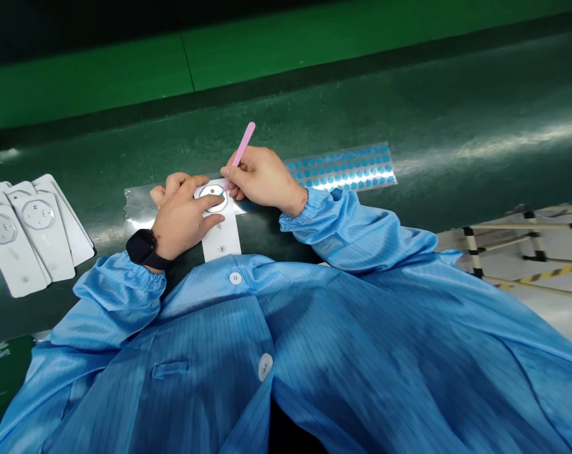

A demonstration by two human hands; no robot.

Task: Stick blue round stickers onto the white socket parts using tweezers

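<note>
The left hand (181,214) lies over a long white card (222,236), its grip spread, with the fingers pressing down around a round ring-marked window (213,197) near the card's upper end. The right hand (262,180) has its grip pinched on a pair of pink tweezers (241,151), which tilt with their tips down at the window's edge. A tiny teal speck shows at those tips, too small to identify.

The card lies on a strip of clear plastic film (137,211) on a dark green desk (361,107), just in front of the person's chest. Its lower part shows small printed marks. To the right of the hands sits a shiny sheet of blue dots (342,167) in neat rows. Further left, similar white cards (37,227) overlap in a fan. A black wristwatch (142,247) circles the left wrist, and blue sleeves (361,233) gather at both cuffs.
</note>
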